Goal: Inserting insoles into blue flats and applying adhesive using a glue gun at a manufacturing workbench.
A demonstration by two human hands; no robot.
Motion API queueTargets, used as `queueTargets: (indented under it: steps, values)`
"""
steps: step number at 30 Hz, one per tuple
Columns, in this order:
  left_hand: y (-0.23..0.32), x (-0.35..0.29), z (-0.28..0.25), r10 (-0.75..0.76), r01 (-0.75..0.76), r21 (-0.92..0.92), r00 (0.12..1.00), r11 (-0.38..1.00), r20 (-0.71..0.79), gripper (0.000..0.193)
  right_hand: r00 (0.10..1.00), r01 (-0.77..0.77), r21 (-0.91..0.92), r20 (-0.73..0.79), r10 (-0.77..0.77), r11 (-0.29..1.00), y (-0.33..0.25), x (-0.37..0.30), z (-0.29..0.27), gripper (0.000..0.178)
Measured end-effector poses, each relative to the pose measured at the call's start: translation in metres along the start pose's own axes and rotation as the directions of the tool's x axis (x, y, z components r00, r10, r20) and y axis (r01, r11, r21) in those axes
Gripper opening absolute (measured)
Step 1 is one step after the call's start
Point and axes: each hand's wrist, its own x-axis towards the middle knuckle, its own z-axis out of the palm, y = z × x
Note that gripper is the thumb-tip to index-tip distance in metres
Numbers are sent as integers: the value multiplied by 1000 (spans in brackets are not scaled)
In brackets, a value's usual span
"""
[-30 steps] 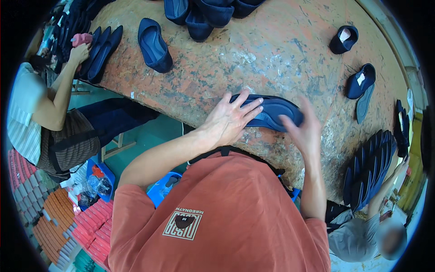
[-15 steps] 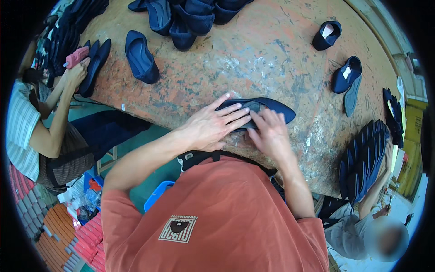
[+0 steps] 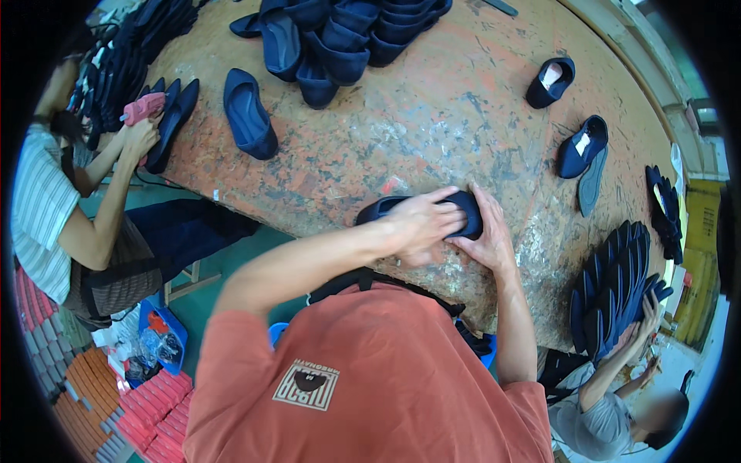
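A dark blue flat shoe (image 3: pixel 378 208) lies at the table's near edge, between my two hands. My left hand (image 3: pixel 424 225) reaches across its middle, with the fingers bent together over the opening and partly inside it. Around the shoe's right end curls my right hand (image 3: pixel 492 237), thumb on the near side and fingers on the far side. My hands cover much of the shoe and whatever lies inside it.
Dark blue shoes (image 3: pixel 340 42) are heaped at the back, with a single shoe (image 3: pixel 248 116) nearer. At right lie two shoes, a loose insole (image 3: pixel 592 182) and a shoe row (image 3: pixel 614 282) touched by a co-worker's hand. At left another co-worker holds a pink glue gun (image 3: pixel 143 109).
The shoe's pointed toe no longer shows at the right; a rounded end is there instead. My right hand has moved from the opening to that end, and my left hand has shifted right.
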Motion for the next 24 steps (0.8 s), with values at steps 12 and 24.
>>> queueTargets:
  steps: [12,24]
  values:
    - [-10,-78,-98,-641,153,-742,633,653,-433,74,937,274,-331,303,-174,903,-76,19,-69,34]
    - [-27,-73,-86,-429,-181,-776,747,604,-508,66,538,371,-592,765,354,715,-88,28,-76,67]
